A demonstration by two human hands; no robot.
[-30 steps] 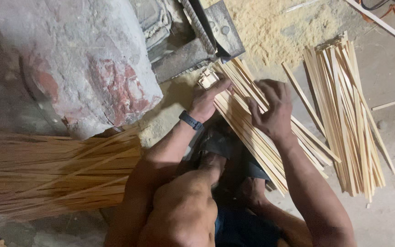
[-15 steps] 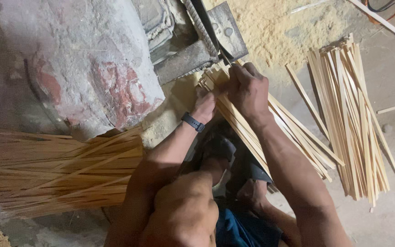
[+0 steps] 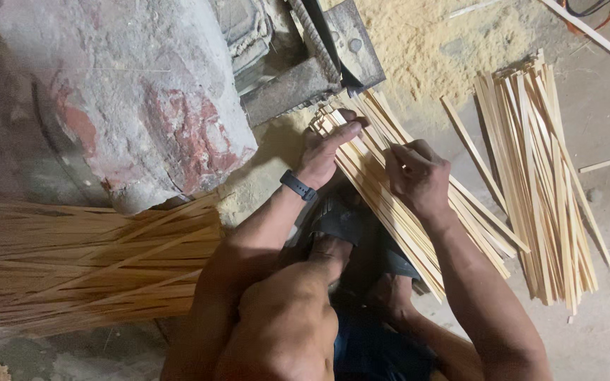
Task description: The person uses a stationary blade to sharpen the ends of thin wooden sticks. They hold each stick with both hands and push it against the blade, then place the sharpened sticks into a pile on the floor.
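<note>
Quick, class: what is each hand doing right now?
Left hand: open, fingers flat on the bundle of wooden strips.
Right hand: closed on strips of that bundle.

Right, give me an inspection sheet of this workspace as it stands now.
Surface: grey floor, sawdust pile.
Job's things: bundle of thin wooden strips, one end at a metal machine.
Clutter: second strip pile; darker sticks.
Grippers: left hand flat on the bundle's end; right hand gripping strips.
Cables: orange and black cables, top right.
Surroundings: worn plastered block.
</note>
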